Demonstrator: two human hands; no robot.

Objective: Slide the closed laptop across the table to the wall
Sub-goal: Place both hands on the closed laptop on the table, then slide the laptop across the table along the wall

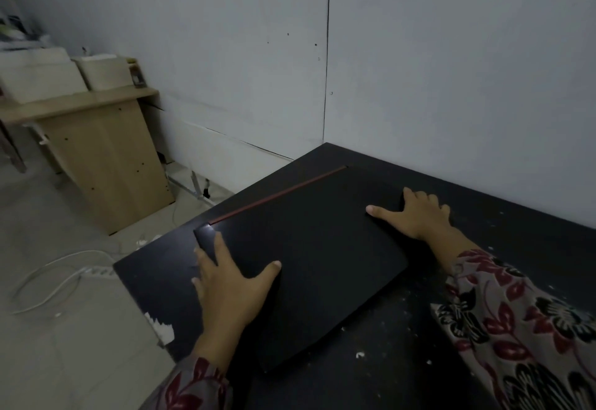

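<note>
Closed black laptop with red hinge strip [306, 248], on black desk [483, 183].
Our left hand [225, 277] and right hand [419, 212] press its sides, fingers spread flat.

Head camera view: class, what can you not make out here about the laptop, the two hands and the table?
All in the head view:
- Right hand: fingers foreshortened against the dark laptop; whether they curl round its edge cannot be told.
- Laptop's left edge: partly covered by the left hand.
- Table: cut off by the right and bottom frame edges.
- Boxes on the wooden desk: blurred, too small to identify.
</note>
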